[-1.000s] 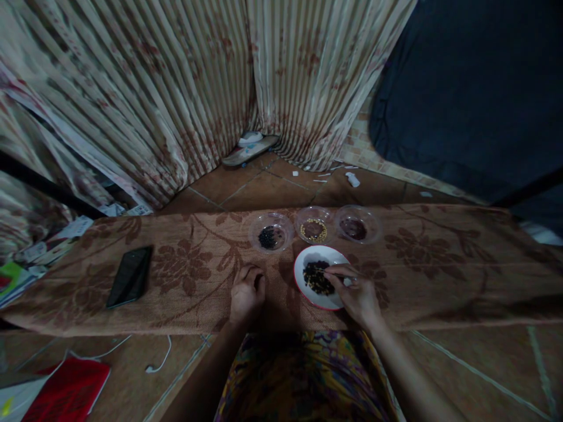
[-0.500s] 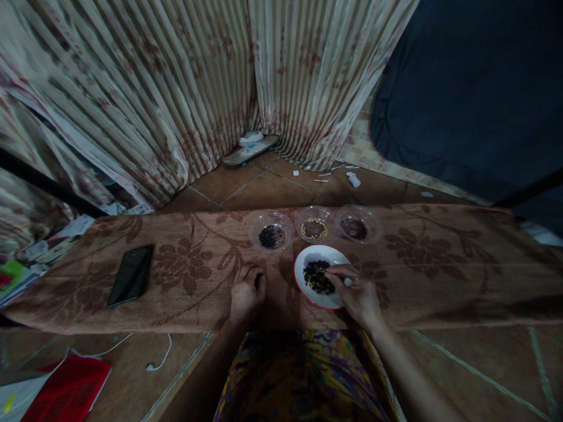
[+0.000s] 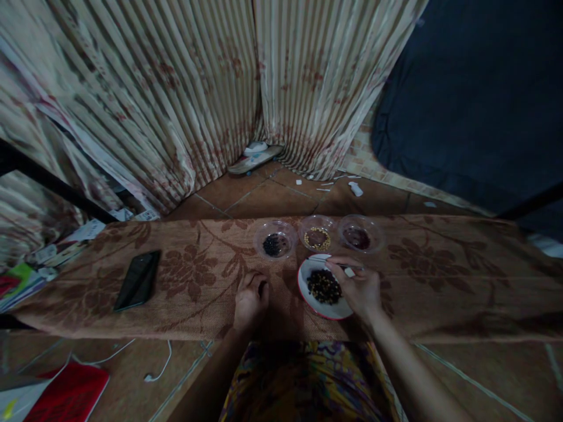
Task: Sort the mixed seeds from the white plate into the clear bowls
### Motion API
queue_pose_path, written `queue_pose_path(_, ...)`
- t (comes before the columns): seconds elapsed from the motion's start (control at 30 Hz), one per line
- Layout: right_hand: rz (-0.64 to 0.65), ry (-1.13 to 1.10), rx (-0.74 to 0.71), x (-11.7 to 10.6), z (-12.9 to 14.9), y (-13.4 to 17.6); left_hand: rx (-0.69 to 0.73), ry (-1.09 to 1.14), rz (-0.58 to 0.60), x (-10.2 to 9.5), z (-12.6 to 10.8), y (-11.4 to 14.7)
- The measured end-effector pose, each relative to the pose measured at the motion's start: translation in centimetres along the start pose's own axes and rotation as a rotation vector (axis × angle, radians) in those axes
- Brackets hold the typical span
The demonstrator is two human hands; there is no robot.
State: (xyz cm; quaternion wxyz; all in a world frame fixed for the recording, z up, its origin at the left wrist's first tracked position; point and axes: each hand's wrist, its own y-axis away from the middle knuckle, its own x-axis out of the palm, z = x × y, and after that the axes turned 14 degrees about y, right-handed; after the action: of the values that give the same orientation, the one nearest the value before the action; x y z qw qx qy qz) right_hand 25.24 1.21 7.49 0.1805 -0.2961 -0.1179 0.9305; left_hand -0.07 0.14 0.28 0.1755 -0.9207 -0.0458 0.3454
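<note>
My right hand (image 3: 361, 290) pinches what look like thin metal tweezers (image 3: 315, 259), whose tip points left over the far rim of a white bowl with a red edge (image 3: 305, 300). Mixed dark and yellow beans (image 3: 324, 286) lie in that bowl. My left hand (image 3: 251, 299) rests on the cloth left of the bowl, fingers curled in, nothing visible in them. Behind the bowl stand three clear plastic bowls: one with black beans (image 3: 271, 245), one with yellow beans (image 3: 317, 238), and one with dark red beans (image 3: 358, 238).
A brown flowered cloth (image 3: 431, 299) covers the low bench. A black phone (image 3: 137, 280) lies at the left, and papers (image 3: 65, 246) are piled beyond that end. Striped curtains (image 3: 193, 88) hang behind. White scraps (image 3: 355, 189) lie on the tiled floor.
My right hand has lifted the tweezers from the bean pile towards the bowl's far rim. My left hand keeps its place on the cloth. The whole view has shifted slightly.
</note>
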Motion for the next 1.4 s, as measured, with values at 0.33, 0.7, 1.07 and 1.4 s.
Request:
queue_pose_path(0.33,0.043,-0.063,-0.068,3.3,3.2,-2.9,0.009,0.022,-0.008,0.0,0.0,0.1)
queue_pose_path(0.7,0.081,0.053,0.096,-2.4,-2.2,2.3,0.002,0.030,0.010,-0.1,0.2,-0.1)
queue_pose_path(1.07,0.173,0.112,0.094,-1.8,-1.7,3.1,-0.013,0.016,0.019,-0.1,0.0,0.0)
queue_pose_path(1.4,0.199,0.118,0.095,-1.6,-2.0,3.2,-0.036,0.011,0.027,-0.1,0.0,-0.1)
